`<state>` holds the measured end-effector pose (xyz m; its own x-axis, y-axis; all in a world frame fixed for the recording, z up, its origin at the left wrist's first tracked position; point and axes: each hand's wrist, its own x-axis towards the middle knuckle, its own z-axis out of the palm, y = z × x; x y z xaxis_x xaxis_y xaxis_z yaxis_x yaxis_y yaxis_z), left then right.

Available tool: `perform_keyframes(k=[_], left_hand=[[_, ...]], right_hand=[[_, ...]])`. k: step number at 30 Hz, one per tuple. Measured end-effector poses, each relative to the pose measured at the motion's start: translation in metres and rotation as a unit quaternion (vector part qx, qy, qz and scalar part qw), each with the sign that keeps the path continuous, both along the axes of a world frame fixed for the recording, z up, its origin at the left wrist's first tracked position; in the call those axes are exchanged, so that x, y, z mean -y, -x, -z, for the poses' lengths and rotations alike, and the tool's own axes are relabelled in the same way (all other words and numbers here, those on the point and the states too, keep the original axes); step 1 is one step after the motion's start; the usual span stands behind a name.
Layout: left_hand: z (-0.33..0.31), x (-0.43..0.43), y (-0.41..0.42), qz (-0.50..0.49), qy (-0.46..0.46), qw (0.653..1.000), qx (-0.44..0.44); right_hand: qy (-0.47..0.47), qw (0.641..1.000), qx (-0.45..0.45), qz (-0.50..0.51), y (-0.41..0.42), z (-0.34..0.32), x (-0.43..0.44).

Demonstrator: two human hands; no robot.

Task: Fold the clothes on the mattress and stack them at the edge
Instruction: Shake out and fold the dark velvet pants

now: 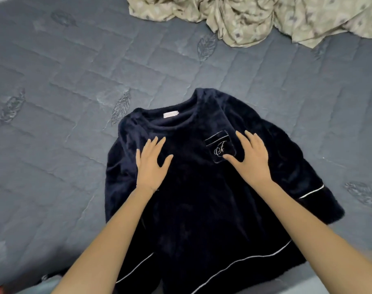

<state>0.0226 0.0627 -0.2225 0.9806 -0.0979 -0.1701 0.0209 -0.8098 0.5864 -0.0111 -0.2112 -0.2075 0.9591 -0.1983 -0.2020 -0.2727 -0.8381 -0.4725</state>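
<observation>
Navy fleece pyjama top (202,198) spread face-up on the grey quilted mattress (64,81) — left hand (152,164) and right hand (249,160) pressed flat on its chest, fingers splayed, holding nothing. Monogrammed pocket (220,146) lies between them, touching the right thumb.

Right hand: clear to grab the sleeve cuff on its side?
Probably yes. The right hand rests open on the sweater by the pocket, holding nothing, and the cuff lies uncovered close to its right.

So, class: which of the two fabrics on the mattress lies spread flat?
The navy top, spread flat in the foreground; the beige cloth is crumpled at the far side.
</observation>
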Motion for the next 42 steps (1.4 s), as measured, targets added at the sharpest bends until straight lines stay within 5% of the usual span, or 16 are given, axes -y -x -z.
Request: perform_keyframes(k=[25, 37, 42], left_hand=[[0.052, 0.278, -0.038, 0.234, -0.052, 0.970, -0.030], [0.067, 0.363, -0.066, 0.280, -0.134, 0.948, -0.068], [0.056, 0.388, -0.080, 0.209, -0.062, 0.974, -0.056]], right_hand=[[-0.031, 0.975, -0.164, 0.147, 0.048, 0.070, 0.195], [-0.131, 0.978, -0.076, 0.145, 0.024, 0.058, 0.264], [-0.216, 0.965, -0.068, 0.135, 0.012, 0.047, 0.297]])
